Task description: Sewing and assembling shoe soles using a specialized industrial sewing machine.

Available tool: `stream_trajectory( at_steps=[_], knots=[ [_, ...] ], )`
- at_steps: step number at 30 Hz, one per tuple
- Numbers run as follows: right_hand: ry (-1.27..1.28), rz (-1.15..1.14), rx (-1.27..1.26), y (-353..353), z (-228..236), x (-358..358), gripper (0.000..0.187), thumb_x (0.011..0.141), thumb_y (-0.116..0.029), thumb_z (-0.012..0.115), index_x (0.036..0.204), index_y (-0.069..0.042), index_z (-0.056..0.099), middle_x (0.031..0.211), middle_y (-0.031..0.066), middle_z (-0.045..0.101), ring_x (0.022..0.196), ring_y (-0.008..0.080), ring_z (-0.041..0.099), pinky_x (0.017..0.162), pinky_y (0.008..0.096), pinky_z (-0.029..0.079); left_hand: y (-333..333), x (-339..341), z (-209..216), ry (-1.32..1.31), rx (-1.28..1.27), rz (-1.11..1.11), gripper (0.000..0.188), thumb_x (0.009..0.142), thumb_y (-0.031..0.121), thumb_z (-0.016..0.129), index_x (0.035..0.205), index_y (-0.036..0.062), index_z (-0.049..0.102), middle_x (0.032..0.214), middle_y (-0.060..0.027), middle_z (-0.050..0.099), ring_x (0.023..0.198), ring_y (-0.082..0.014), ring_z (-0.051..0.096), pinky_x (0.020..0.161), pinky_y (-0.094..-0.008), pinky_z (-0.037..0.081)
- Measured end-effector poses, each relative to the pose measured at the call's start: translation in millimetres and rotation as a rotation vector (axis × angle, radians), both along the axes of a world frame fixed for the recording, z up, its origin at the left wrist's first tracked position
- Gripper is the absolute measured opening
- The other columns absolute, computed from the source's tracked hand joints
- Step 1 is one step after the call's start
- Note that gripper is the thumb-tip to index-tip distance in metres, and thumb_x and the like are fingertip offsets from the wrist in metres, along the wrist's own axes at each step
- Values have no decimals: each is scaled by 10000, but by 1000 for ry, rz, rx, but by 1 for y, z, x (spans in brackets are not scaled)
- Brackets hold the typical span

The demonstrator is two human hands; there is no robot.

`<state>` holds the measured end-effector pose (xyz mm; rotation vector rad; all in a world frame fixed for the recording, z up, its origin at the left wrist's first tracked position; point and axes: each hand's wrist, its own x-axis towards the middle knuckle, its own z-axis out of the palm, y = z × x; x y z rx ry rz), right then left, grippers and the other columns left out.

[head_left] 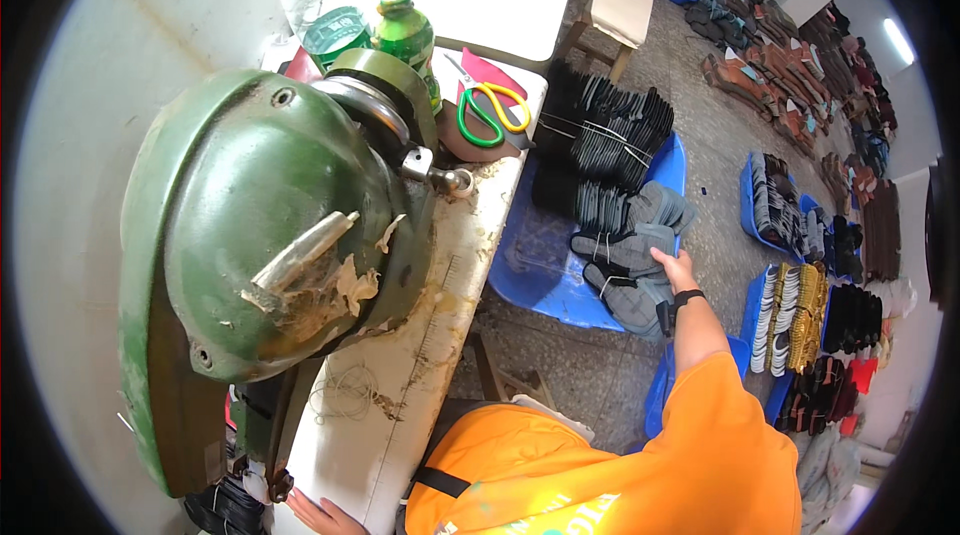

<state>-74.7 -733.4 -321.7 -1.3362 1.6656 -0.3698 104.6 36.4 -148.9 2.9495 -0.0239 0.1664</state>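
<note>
Orange cloth covers the person's body and right upper arm, seen from above at 5 o'clock, the bare right forearm stretching up to a blue bin [545,303] on the speckled floor at 3 o'clock. The right hand [675,268], a dark band [688,297] around its wrist, is at the edge of the flat grey pieces [630,253] in that bin; thumb and forefinger show, but I cannot tell whether it grips one. White string crosses the black stack [610,125] behind the grey pieces. At 7 o'clock the left hand [325,515], partly cut off by the lower edge, lies with fingers stretched out, holding nothing visible, at a worn white tabletop [355,465]. Filling 9 o'clock is a large, glossy green machine [270,185] with torn tape stuck on it. Toward 12 o'clock, scissors [480,88] with green and yellow handles lie beside a green bottle [405,35] at 11. A pale-topped stool [620,10] stands at 1 o'clock; brown bundles [775,75] spread across the floor at 2.
</note>
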Motion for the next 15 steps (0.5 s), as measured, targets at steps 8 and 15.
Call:
stream_trajectory(
  at_steps=[8,15],
  knots=[
    [-78,415,-149,17,-9,42,463,699,-178,876,1083,28,719,1015,128,767,917,233,733,850,357,567,-1,1,0,-15,-38,41,520,1051,265,522,1476,-32,474,1544,-344,370,1427,-505,346,1186,-542,264],
    [320,914,-571,119,120,99,525,618,-281,879,1080,-71,747,1013,174,747,942,350,727,845,403,569,4,-8,3,100,-346,98,485,1009,135,601,1432,-80,498,1522,-277,445,1413,-350,434,1123,-439,409]
  ],
)
